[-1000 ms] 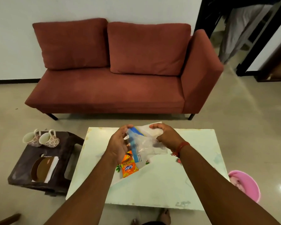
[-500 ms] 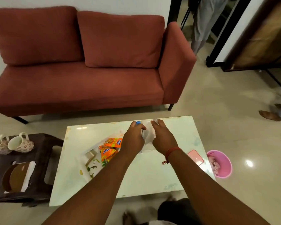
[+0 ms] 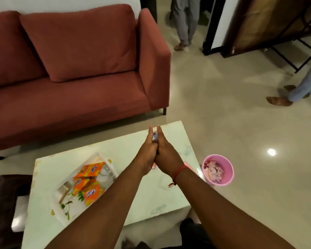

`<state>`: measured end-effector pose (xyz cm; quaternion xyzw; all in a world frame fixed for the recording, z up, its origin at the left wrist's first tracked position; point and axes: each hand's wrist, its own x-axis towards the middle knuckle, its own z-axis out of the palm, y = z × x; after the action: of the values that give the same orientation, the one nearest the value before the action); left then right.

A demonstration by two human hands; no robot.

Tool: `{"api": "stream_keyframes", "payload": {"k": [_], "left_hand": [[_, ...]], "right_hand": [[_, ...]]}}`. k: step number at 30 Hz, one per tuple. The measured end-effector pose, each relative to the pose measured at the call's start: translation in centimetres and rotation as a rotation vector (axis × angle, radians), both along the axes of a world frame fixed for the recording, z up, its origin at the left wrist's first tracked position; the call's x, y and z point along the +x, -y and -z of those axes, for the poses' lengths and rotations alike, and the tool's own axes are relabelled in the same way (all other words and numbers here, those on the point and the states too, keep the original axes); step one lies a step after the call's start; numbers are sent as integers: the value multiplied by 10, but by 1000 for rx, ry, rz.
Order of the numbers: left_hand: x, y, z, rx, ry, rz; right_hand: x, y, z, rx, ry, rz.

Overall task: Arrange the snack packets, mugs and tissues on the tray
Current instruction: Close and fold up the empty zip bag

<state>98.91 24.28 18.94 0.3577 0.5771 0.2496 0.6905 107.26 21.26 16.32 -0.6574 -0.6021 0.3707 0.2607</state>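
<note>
My left hand (image 3: pixel 147 151) and my right hand (image 3: pixel 166 151) are pressed palm to palm above the right part of the white table (image 3: pixel 133 200). Squeezed between them is the blue-and-clear tissue packet (image 3: pixel 155 136), of which only a sliver shows near the fingertips. A white tray (image 3: pixel 104 159) with a leaf pattern lies on the table's left half. Several orange snack packets (image 3: pixel 90 182) lie in it. No mugs are visible in this view.
A red sofa (image 3: pixel 70 69) stands behind the table. A pink bucket (image 3: pixel 218 169) sits on the floor to the table's right. A dark stool (image 3: pixel 5 203) is at the left edge. Other people's legs (image 3: pixel 184 20) stand at the back and at the far right.
The view has swung right, so the mugs on the stool have left the frame. My hands have gone from gripping the tissue packet's edges to pressing it flat between my palms.
</note>
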Motion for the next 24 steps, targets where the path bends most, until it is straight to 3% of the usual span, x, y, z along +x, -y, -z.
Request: {"api": "stream_keyframes", "payload": {"k": [5,12,15,18,24], "left_hand": [[102,2,33,-80,59,-24],[186,2,74,-67,-179,183],[211,5,90,-92,-273,275],[225,12,104,-104,-328,392],[239,21,141,-84,-418,605]], "right_hand": [[108,-8,32,-54,7,165],[192,-8,76,-149,121,314],[221,-7,96,-282,-23,339],[239,0,118,-288,-113,391],[272,9,188,-305,86,352]]}}
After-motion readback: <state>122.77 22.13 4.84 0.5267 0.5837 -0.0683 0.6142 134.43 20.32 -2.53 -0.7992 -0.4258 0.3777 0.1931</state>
